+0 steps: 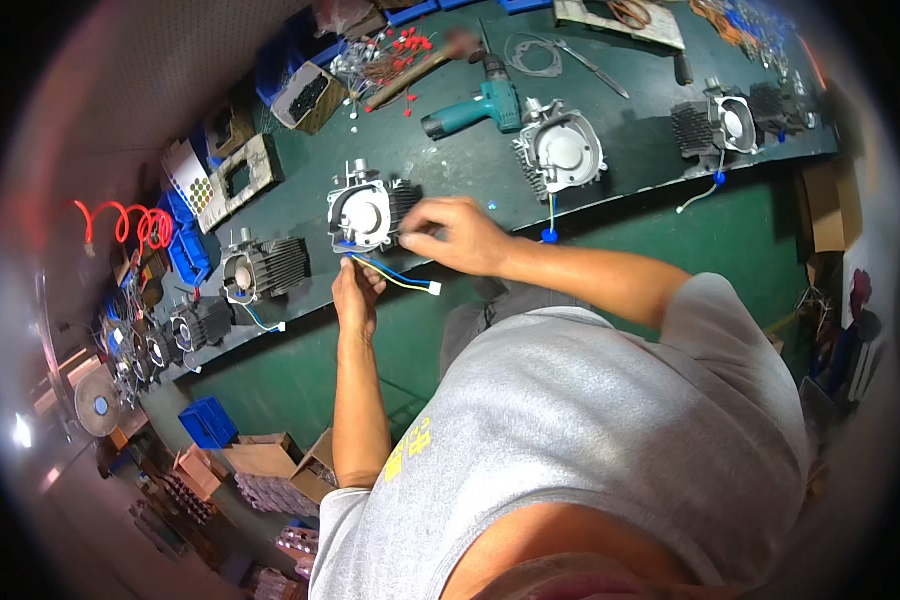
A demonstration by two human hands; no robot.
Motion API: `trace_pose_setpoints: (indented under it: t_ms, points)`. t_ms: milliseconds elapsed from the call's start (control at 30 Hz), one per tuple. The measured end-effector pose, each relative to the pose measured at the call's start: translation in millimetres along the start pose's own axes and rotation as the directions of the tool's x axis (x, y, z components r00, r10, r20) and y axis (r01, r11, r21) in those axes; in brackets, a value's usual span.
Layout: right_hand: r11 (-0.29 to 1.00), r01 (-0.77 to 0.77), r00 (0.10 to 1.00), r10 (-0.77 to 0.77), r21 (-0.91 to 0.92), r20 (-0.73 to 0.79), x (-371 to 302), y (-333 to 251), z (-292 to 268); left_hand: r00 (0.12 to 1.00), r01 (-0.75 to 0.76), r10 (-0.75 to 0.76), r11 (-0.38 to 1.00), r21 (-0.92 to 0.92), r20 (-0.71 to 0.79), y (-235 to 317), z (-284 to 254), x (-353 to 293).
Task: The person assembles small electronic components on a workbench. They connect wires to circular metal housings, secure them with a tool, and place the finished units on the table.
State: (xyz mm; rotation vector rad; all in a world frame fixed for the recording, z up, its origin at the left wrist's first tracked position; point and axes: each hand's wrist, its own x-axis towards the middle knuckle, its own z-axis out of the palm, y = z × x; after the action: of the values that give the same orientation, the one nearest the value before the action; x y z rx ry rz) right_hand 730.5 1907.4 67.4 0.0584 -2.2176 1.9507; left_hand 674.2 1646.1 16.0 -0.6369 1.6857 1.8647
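On the green bench in front of me stands a finned metal motor housing (pixel 367 217) with a round silver face. Blue and yellow-green wires (pixel 395 275) come out at its lower edge and end in a white plug (pixel 434 288). My left hand (pixel 354 298) is closed on these wires just under the housing, thumb and finger pinched. At the housing's right side is my right hand (pixel 460 236), its fingers curled in beside the dark fins. Those fingertips are slightly blurred, and whether anything is in them cannot be made out.
Further housings stand along the bench edge: one to the right (pixel 564 150), one to the left (pixel 260 270). Behind lie a teal cordless drill (pixel 485 105), a hammer (pixel 420 72) and red-tipped leads (pixel 390 55). A red coiled hose (pixel 135 224) hangs at left.
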Motion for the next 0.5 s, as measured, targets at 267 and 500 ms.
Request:
trace_pose_setpoints:
  t_ms: [267,500]
  points:
    - [0.848,-0.519,0.606,0.452,0.105,-0.654,-151,80,-73,0.979,0.104,-0.152,0.945,0.31,0.135,-99,-10,-34]
    - [0.447,-0.622,0.55,0.834,0.643,-0.048,-171,101,-77,0.907,-0.176,0.014,0.921,0.347,0.422,-119,75,-67]
